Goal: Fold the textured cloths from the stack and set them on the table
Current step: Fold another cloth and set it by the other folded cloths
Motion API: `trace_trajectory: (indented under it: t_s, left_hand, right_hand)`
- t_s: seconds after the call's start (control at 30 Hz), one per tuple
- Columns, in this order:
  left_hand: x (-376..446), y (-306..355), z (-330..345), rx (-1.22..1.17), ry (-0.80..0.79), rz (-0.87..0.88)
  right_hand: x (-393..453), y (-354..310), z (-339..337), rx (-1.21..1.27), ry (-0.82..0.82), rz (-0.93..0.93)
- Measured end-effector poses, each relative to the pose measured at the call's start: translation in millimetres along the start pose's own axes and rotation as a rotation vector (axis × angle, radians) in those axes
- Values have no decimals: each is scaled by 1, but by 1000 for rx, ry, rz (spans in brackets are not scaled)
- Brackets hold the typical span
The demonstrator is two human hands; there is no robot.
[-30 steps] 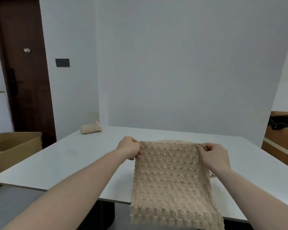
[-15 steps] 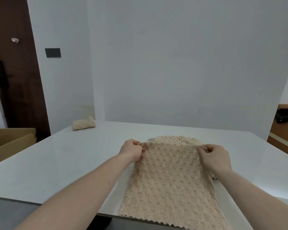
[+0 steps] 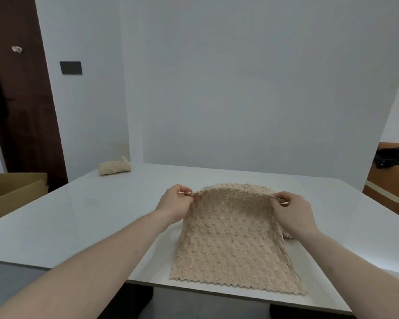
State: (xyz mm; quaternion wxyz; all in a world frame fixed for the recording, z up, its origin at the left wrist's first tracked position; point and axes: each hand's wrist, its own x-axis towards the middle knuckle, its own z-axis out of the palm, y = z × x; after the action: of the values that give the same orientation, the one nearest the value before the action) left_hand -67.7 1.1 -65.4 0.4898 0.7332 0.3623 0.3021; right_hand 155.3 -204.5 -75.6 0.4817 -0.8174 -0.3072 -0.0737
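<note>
1. Two hands, left hand point(image 3: 176, 202) and right hand point(image 3: 291, 214): my fingers pinch the beige cloth's point(image 3: 233, 240) far corners.
2. Cloth: lifted at my fingers, its near part lying on the tabletop point(image 3: 83, 217) below them.
3. Folded cloth point(image 3: 114, 166): far left of my fingers.

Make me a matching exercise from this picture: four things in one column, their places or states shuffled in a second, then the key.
Things:
1. beige textured cloth
2. folded cloth
3. cardboard box
4. black wall plate

Places or states:
A. on the wall beside the dark door
B. at the table's far left corner
C. held by both hands at its far corners
D. beside the table, at the left

Pairs: 1-C, 2-B, 3-D, 4-A
</note>
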Motion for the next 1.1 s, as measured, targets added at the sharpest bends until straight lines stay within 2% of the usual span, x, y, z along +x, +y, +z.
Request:
trace_trajectory:
  t_s: [0.17, 0.4, 0.67, 1.1]
  left_hand:
    - [-28, 2, -21, 80, 24, 73]
    - [-69, -6, -38, 182, -22, 134]
    - [-108, -32, -41, 379, -91, 203]
    - [-132, -51, -44, 514, -139, 228]
  right_hand:
    - [-25, -6, -25, 30, -3, -13]
    - [-66, -10, -51, 44, -61, -67]
    - [-110, 9, -59, -47, -115, -115]
    - [-137, 40, -61, -220, -185, -182]
